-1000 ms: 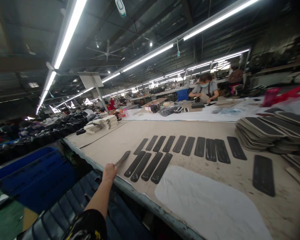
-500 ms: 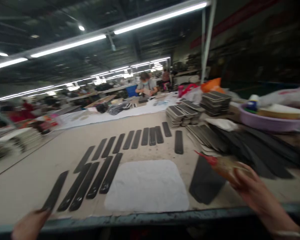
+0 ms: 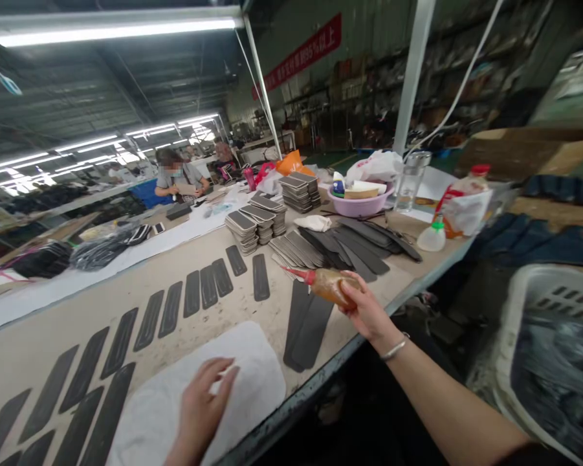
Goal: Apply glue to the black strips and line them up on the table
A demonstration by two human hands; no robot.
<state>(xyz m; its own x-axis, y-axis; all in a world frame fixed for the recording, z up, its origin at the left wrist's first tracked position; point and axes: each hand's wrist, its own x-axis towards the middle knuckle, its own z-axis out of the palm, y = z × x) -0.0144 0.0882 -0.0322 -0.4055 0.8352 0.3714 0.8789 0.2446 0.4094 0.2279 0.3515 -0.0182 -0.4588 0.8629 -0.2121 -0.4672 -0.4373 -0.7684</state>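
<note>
My right hand (image 3: 367, 306) is wrapped round a squeeze bottle (image 3: 334, 287) of amber liquid. The bottle lies on its side in the grip, its red nozzle pointing left. Just below it, dark flat strips (image 3: 308, 330) overlap on the table. Over the white sheet (image 3: 252, 382) is my left hand (image 3: 206, 404), empty, thumb and fingers apart; whether it touches the sheet I cannot tell. Rows of dark rounded strips (image 3: 148, 320) lie to the left and beyond, several with a glossy outline on top.
Stacks of pale-edged strips (image 3: 242, 230) stand further back, near a purple basin (image 3: 359, 206). A small green-capped bottle (image 3: 431, 237) and a red-capped jug (image 3: 466, 194) are at the right. A grey plastic basket (image 3: 509, 362) sits beyond the table edge. A person (image 3: 179, 178) works across the table.
The view has swung right. My left hand has left the dark strip at the far left and is now over the white sheet. My right hand still holds the bottle.
</note>
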